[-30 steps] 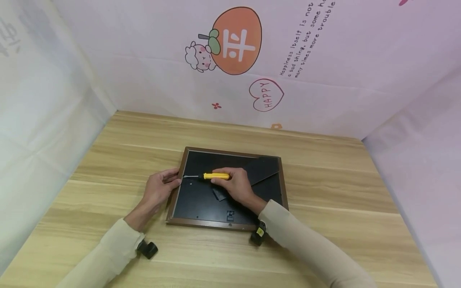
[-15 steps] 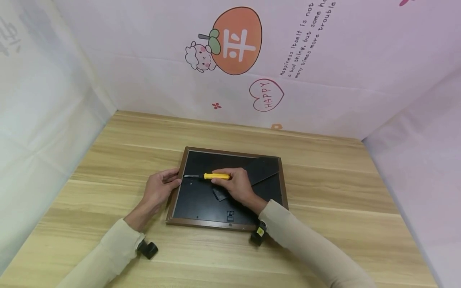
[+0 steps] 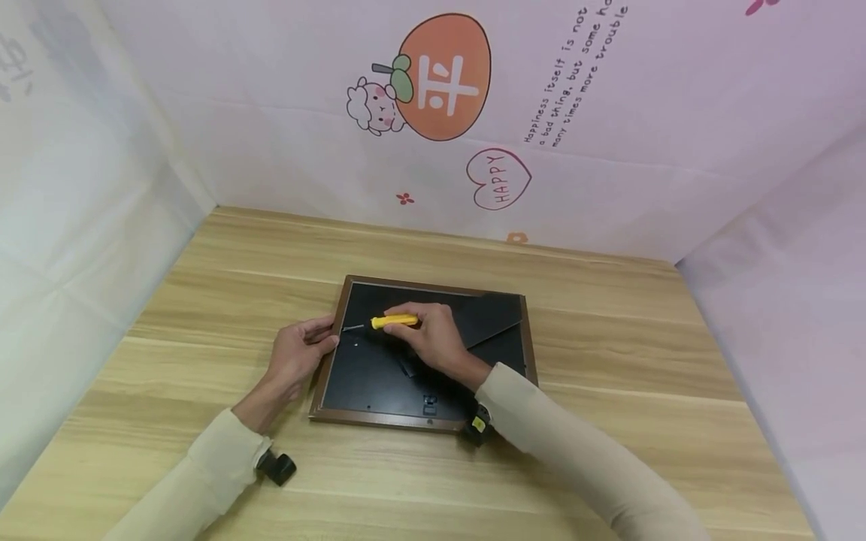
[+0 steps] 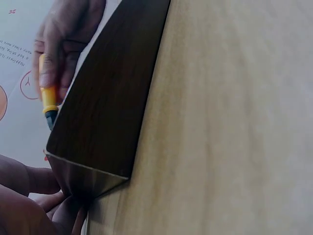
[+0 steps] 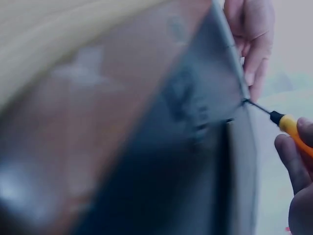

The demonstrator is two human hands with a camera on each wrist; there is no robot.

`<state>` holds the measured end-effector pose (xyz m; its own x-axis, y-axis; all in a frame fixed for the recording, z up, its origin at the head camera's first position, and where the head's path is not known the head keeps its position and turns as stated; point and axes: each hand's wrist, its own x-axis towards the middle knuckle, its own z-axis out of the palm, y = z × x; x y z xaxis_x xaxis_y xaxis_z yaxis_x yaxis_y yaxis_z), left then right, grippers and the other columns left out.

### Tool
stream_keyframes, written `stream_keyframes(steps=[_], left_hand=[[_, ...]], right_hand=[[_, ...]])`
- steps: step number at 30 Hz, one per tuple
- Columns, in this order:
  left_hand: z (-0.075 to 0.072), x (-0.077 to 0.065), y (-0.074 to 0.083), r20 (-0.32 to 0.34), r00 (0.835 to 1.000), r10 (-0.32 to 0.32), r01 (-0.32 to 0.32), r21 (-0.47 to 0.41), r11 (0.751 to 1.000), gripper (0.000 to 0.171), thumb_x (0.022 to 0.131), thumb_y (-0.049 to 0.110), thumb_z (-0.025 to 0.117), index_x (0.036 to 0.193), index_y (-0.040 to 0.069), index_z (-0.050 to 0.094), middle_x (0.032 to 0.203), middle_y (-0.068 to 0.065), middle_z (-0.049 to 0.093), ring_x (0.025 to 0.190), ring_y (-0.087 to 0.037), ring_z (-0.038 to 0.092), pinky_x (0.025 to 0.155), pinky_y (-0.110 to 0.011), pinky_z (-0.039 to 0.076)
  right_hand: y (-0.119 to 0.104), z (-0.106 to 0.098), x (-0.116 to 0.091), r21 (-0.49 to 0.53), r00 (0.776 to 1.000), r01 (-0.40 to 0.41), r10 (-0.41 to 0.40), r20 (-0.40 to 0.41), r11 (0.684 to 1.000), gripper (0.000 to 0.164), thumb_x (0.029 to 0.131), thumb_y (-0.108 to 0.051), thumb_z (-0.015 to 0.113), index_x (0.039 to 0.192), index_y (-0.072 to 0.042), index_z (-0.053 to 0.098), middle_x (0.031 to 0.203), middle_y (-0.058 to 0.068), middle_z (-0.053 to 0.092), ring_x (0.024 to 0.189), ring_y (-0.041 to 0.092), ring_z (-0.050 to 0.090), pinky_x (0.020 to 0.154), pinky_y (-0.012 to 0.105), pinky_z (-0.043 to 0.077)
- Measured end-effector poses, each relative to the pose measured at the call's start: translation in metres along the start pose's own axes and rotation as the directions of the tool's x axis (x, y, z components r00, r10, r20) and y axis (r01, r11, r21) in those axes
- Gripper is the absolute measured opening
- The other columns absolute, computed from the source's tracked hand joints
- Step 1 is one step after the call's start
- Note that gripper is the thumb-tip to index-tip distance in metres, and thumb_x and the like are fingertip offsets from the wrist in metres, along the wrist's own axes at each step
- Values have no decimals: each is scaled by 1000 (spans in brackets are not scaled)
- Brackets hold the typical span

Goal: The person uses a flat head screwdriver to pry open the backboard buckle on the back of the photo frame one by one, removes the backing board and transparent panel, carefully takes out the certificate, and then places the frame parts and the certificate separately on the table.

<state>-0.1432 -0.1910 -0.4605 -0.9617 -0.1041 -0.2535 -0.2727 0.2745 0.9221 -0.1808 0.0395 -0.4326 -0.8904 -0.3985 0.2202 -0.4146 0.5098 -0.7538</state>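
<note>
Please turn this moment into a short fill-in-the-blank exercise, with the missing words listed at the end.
1. The right hand holds a screwdriver whose handle looks ____ in the head view.
2. The left hand touches the picture frame along its ____ edge.
3. The picture frame lies on the table with its ____ facing up.
4. The word inside the heart on the wall is ____.

Missing words: yellow; left; back; HAPPY.
</note>
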Motion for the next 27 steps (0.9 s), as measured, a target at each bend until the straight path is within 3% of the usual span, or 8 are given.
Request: stream_keyframes(steps=[10, 18, 22, 27], left_hand=[[-7, 1, 1, 12, 1000, -12, 12, 10, 1000, 43, 96, 9, 62, 139, 5, 54, 138, -19, 58, 127, -30, 57, 93, -22, 53], [-9, 3, -1, 25, 1000, -11, 11, -3, 1000, 43, 97, 10, 62, 139, 5, 55, 139, -17, 58, 128, -28, 57, 88, -15, 53], [-7, 3, -2, 25, 1000, 2, -2, -1, 1000, 42, 97, 9, 62, 138, 6, 56, 137, -17, 59, 127, -28, 57, 87, -15, 54], [-4, 3, -1, 24, 1000, 17, -17, -3, 1000, 44, 96, 7, 63, 138, 5, 54, 137, -19, 58, 127, -30, 57, 93, -22, 53]], right_hand=[[-47, 1, 18, -180, 994, 55, -37, 101, 982, 24, 91, -23, 71, 110, -9, 74, 102, 5, 75, 76, 10, 63, 65, 16, 52], [-91, 7, 39, -301, 960, 158, -75, 271, 940, 17, 94, -20, 68, 106, -10, 74, 99, 3, 73, 74, 8, 61, 65, 16, 49], [-90, 5, 43, -289, 957, 131, -45, 287, 948, 16, 95, -20, 67, 106, -10, 73, 97, 3, 71, 71, 8, 59, 64, 16, 48], [-57, -6, 33, -193, 981, 7, 30, 190, 981, 25, 92, -22, 70, 113, -9, 73, 97, 5, 72, 67, 12, 52, 60, 17, 43]])
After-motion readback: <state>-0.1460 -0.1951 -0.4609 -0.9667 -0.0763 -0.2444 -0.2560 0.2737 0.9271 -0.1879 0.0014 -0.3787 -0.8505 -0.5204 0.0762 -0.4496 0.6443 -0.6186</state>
